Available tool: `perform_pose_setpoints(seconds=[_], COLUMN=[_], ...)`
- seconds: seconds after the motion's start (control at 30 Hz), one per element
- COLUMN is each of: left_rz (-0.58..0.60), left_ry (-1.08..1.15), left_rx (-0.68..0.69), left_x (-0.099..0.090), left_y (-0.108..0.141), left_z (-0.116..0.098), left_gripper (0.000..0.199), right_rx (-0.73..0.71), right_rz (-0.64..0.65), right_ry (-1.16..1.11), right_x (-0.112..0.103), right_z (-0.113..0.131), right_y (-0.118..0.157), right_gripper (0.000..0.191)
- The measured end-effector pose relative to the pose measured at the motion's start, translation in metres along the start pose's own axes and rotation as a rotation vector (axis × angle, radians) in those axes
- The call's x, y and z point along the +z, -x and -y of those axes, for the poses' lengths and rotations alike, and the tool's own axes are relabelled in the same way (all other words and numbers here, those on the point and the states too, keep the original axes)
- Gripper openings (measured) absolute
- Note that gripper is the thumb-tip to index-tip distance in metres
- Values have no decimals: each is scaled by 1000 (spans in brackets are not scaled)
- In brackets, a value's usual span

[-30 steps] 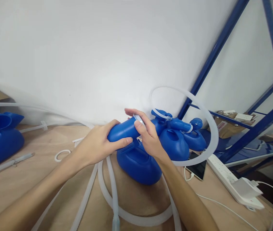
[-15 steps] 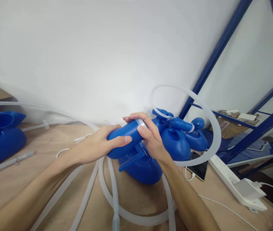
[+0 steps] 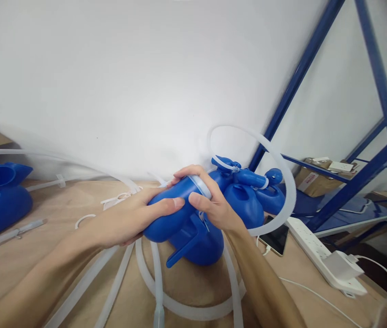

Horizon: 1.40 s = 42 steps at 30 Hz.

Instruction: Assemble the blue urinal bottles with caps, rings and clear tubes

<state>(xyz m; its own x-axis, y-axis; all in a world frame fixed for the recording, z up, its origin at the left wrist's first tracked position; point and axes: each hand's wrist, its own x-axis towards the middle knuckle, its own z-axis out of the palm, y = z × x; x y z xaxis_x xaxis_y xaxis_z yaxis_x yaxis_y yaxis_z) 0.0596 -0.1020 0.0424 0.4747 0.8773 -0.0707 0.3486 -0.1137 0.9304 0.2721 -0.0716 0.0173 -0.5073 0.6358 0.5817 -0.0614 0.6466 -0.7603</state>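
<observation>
In front of me a blue plastic urinal bottle lies tilted on the table. My left hand is wrapped round its thick neck, thumb along the upper side. At the neck's end, my right hand grips the whitish ring, thumb on the near side and fingers over the top. A blue flap-like piece sticks out below the neck toward me. The fingertips on the far side are partly hidden.
Translucent hoses curl across the brown table covering. More blue bottles stand at right and a blue bottle at left. A phone, a white power strip and a blue metal frame are at right.
Both hands still grip the bottle. Its neck has shifted slightly down, more of the whitish ring shows, and the flap-like piece points lower. The surroundings have slid left in view.
</observation>
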Motion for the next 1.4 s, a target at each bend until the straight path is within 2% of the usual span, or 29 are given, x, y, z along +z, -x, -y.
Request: perform_pose_setpoints(seconds=[0.17, 0.23, 0.3, 0.37, 0.43, 0.53, 0.63, 0.7, 0.83, 1.0, 1.13, 1.27, 1.33, 1.4], left_rz=[-155, -153, -112, -59, -42, -123, -178, -177, -162, -128, -72, -34, -65, -137], left_ry=[-124, -139, -94, 10, 142, 317, 394, 350, 84, -108, -230, -190, -72, 97], left_rx=[-23, -52, -45, -10, 50, 178, 213, 190, 109, 47, 18, -69, -88, -34], left_x=[-8, -15, -23, -28, -30, -23, -5, 7, 21, 11, -4, -21, -29, -37], left_y=[-9, -13, -17, -23, -31, -47, -65, -73, -76, -63, -42, -19, -8, 1], left_z=[8, 10, 13, 17, 24, 38, 53, 61, 67, 52, 31, 13, 9, 6], left_gripper=[66, 72, 75, 65, 50, 42, 46, 52, 70, 67, 62, 83, 94, 91], right_rx=[25, 145, 323, 493, 650, 826, 761, 682, 624, 714, 624, 411, 334, 333], right_rz=[60, 76, 109, 179, 255, 398, 549, 598, 616, 620, 624, 508, 364, 160], right_ry=[65, 172, 339, 506, 625, 691, 697, 709, 737, 747, 786, 828, 826, 774], right_x=[-6, -19, -38, -58, -74, -78, -67, -58, -44, -34, -32, -39, -47, -58], right_z=[-13, -14, -12, -12, -15, -22, -28, -30, -31, -34, -36, -35, -37, -41], right_y=[-2, 0, 5, 12, 18, 18, 9, 3, -1, -1, -6, -7, -6, -4], right_gripper=[82, 96, 104, 111, 103, 70, 47, 45, 48, 55, 50, 44, 45, 49])
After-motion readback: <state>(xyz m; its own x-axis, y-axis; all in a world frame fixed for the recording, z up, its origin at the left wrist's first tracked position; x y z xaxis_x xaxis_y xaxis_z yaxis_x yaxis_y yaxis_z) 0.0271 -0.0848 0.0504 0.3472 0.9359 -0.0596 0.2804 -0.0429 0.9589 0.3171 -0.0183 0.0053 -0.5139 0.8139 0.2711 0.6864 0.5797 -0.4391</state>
